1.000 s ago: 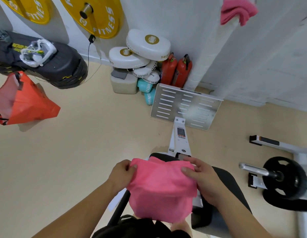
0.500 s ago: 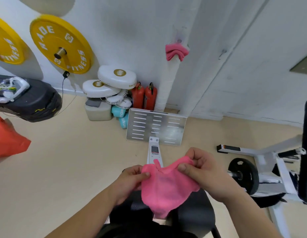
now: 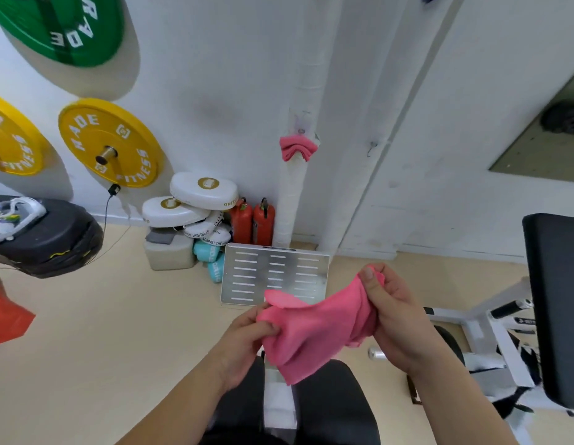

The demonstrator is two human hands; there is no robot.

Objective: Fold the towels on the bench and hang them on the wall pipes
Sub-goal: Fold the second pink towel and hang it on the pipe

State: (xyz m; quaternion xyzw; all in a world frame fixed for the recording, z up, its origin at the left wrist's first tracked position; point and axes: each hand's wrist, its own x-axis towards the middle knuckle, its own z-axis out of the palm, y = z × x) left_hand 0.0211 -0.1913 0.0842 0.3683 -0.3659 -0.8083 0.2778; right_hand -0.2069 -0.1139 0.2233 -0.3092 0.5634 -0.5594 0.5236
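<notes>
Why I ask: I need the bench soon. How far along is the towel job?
Done: the first pink towel hangs on the white wall pipe. In hand: left hand and right hand each pinch a second pink towel, loosely bunched, above the black bench. Left: finish folding it and hang it. No further towels show.

Black bench pad (image 3: 340, 406), beige floor (image 3: 118, 316) bearing white pads (image 3: 202, 191), red extinguishers (image 3: 263, 223)

Gym room, weight plates (image 3: 109, 143) on wall, padded bench (image 3: 555, 303), boxing pads (image 3: 203, 190)
</notes>
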